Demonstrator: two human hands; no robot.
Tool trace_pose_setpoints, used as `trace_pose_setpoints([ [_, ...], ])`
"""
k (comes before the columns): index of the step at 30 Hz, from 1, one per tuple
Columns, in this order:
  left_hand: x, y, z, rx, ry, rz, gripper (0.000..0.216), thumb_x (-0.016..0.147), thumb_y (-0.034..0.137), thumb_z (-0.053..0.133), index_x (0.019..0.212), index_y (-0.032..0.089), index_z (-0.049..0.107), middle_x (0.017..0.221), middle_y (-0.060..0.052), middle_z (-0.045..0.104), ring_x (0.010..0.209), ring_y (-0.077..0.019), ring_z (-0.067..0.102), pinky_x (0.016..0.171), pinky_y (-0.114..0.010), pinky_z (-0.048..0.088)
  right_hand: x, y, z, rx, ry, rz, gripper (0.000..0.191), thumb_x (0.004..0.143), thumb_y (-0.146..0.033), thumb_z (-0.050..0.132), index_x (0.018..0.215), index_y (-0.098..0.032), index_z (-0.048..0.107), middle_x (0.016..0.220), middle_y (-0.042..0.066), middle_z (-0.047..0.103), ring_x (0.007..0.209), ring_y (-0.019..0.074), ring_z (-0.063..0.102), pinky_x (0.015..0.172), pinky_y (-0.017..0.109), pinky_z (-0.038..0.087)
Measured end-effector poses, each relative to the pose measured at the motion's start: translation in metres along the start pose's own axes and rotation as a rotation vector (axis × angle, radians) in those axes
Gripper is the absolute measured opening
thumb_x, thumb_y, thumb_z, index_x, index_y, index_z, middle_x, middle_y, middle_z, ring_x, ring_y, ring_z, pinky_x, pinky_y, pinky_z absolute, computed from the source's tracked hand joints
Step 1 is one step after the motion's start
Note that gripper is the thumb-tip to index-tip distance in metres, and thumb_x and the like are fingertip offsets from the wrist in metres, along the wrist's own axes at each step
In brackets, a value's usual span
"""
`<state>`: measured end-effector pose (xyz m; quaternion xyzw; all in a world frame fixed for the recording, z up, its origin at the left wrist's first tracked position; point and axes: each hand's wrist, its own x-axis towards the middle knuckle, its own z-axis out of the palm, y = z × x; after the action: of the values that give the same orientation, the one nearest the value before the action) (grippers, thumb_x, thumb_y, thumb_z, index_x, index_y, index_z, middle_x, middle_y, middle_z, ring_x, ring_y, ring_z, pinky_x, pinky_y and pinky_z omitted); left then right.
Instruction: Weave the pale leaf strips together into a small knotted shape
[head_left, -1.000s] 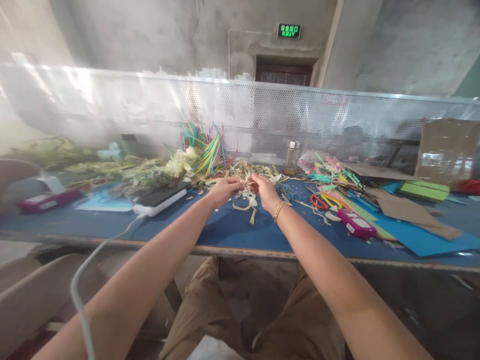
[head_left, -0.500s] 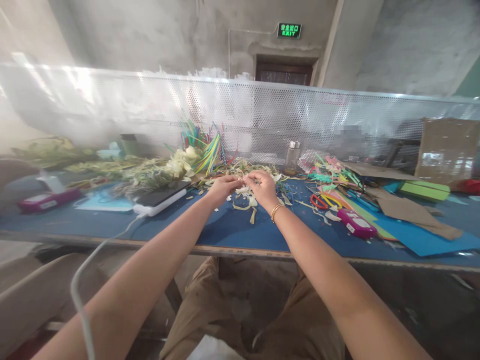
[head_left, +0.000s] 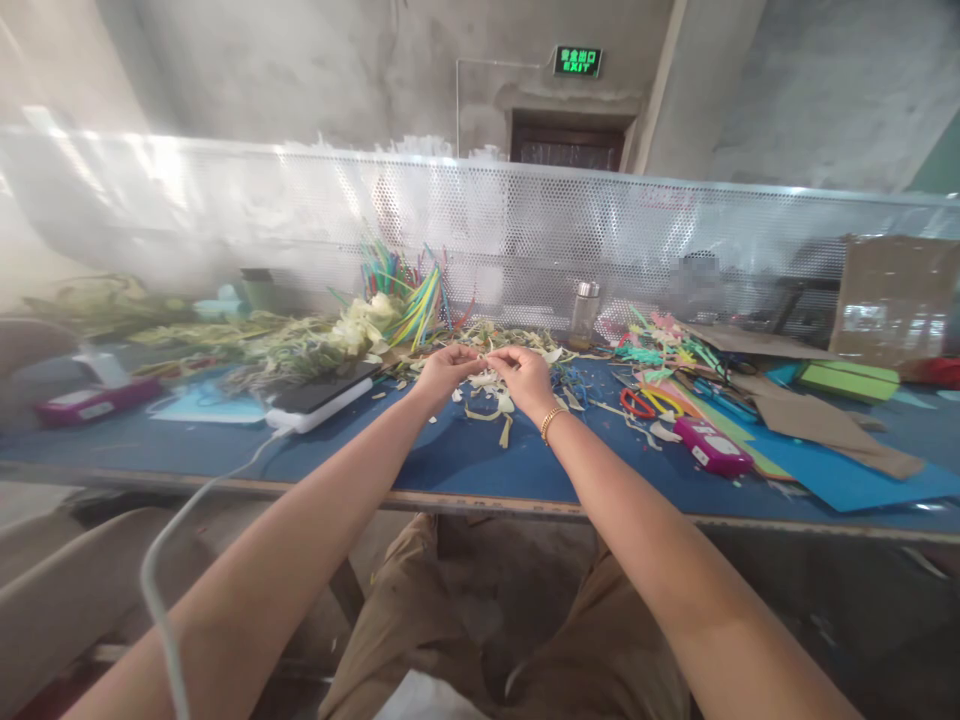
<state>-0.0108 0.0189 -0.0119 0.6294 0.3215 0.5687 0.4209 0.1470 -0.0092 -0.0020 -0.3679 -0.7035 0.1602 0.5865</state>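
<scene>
Over the middle of the blue tabletop [head_left: 450, 460], my left hand [head_left: 448, 374] and my right hand [head_left: 523, 377] meet fingertip to fingertip. Both are closed in a pinch. Whatever sits between the fingers is tiny and pale, too small to name. Just below them lie pale yellow-green strips [head_left: 504, 405] and small white scraps. Behind the fingers spreads a heap of similar dry-looking strips [head_left: 487, 338]. A gold bracelet [head_left: 553, 424] circles my right wrist.
To the left are a black-and-white device [head_left: 322, 396] with a white cable and a pile of pale strips [head_left: 292, 345]. Coloured pipe cleaners [head_left: 416, 300] and a bottle [head_left: 585, 314] stand behind. On the right lie red-and-yellow-handled scissors [head_left: 637, 402], a purple box [head_left: 712, 446] and cardboard [head_left: 832, 425].
The fingers of my right hand have shifted slightly, straightening a little at the pinch. Both hands stay in nearly the same place, and nothing else has visibly moved.
</scene>
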Motion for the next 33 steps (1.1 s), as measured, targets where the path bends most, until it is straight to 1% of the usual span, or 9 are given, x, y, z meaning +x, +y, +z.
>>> trace_pose_setpoints([
  [5,0.000,0.001,0.001,0.099,0.011,0.059,0.038,0.053,0.038,0.079,0.078,0.014,0.063,0.075,-0.003,0.066,0.070,-0.0140,0.058,0.071,-0.028,0.044,0.000,0.004,0.001,-0.037,-0.029,0.038,0.011,0.076,-0.031,0.061,0.078,-0.022,0.068,0.079,0.002,0.068,0.072,0.0162,0.062,0.070,0.030,0.047],
  [8,0.000,0.002,0.002,0.217,0.013,0.100,0.037,0.054,0.039,0.078,0.077,0.015,0.064,0.075,-0.003,0.065,0.071,-0.0152,0.058,0.071,-0.028,0.044,0.000,0.008,0.002,-0.082,-0.047,0.068,0.010,0.074,-0.030,0.063,0.079,-0.022,0.065,0.078,0.002,0.068,0.072,0.0159,0.062,0.070,0.030,0.047],
  [10,-0.002,0.004,0.002,0.323,0.015,0.142,0.034,0.056,0.040,0.077,0.077,0.016,0.065,0.076,-0.003,0.065,0.071,-0.0163,0.058,0.070,-0.028,0.043,0.000,0.012,0.002,-0.122,-0.043,0.098,0.013,0.072,-0.030,0.065,0.081,-0.021,0.063,0.076,0.002,0.067,0.069,0.0158,0.062,0.069,0.030,0.047],
  [14,-0.005,0.007,0.002,0.472,0.007,0.225,0.030,0.060,0.038,0.075,0.079,0.018,0.064,0.081,-0.004,0.067,0.079,-0.0199,0.061,0.073,-0.029,0.043,0.000,0.017,0.002,-0.168,-0.036,0.139,0.018,0.070,-0.029,0.067,0.085,-0.021,0.060,0.073,0.001,0.066,0.067,0.0159,0.061,0.067,0.030,0.046],
  [19,-0.009,0.011,0.003,0.622,0.029,0.261,0.028,0.065,0.032,0.072,0.088,0.021,0.061,0.081,-0.004,0.067,0.081,-0.0216,0.063,0.074,-0.030,0.042,-0.001,0.017,0.001,-0.189,-0.028,0.125,0.017,0.071,-0.028,0.066,0.086,-0.022,0.061,0.075,0.002,0.068,0.071,0.0170,0.062,0.068,0.030,0.045],
  [23,-0.011,0.014,0.006,0.661,0.017,0.265,0.027,0.064,0.032,0.072,0.087,0.023,0.060,0.080,-0.004,0.067,0.083,-0.0233,0.063,0.074,-0.031,0.041,-0.002,0.014,0.001,-0.196,-0.039,0.101,0.013,0.073,-0.029,0.066,0.084,-0.023,0.065,0.076,0.002,0.069,0.071,0.0177,0.063,0.069,0.031,0.045],
  [27,-0.012,0.016,0.006,0.722,-0.019,0.283,0.026,0.067,0.032,0.071,0.088,0.024,0.059,0.080,-0.004,0.067,0.083,-0.0240,0.063,0.074,-0.030,0.040,-0.003,0.014,0.001,-0.210,-0.064,0.084,0.010,0.074,-0.028,0.065,0.084,-0.024,0.068,0.077,0.002,0.070,0.075,0.0187,0.064,0.074,0.033,0.045],
  [30,-0.012,0.017,0.006,0.853,-0.053,0.358,0.024,0.071,0.031,0.067,0.093,0.023,0.059,0.083,-0.006,0.067,0.085,-0.0249,0.061,0.077,-0.032,0.039,-0.003,0.014,0.001,-0.275,-0.080,0.084,0.009,0.074,-0.027,0.064,0.081,-0.024,0.069,0.078,0.003,0.070,0.075,0.0193,0.063,0.073,0.033,0.044],
  [33,-0.013,0.018,0.008,1.000,-0.082,0.440,0.022,0.074,0.027,0.062,0.096,0.023,0.059,0.084,-0.008,0.066,0.090,-0.0258,0.059,0.079,-0.033,0.038,-0.004,0.012,0.001,-0.336,-0.085,0.071,0.007,0.074,-0.027,0.062,0.078,-0.024,0.068,0.074,0.002,0.069,0.069,0.0180,0.061,0.068,0.031,0.042],
])
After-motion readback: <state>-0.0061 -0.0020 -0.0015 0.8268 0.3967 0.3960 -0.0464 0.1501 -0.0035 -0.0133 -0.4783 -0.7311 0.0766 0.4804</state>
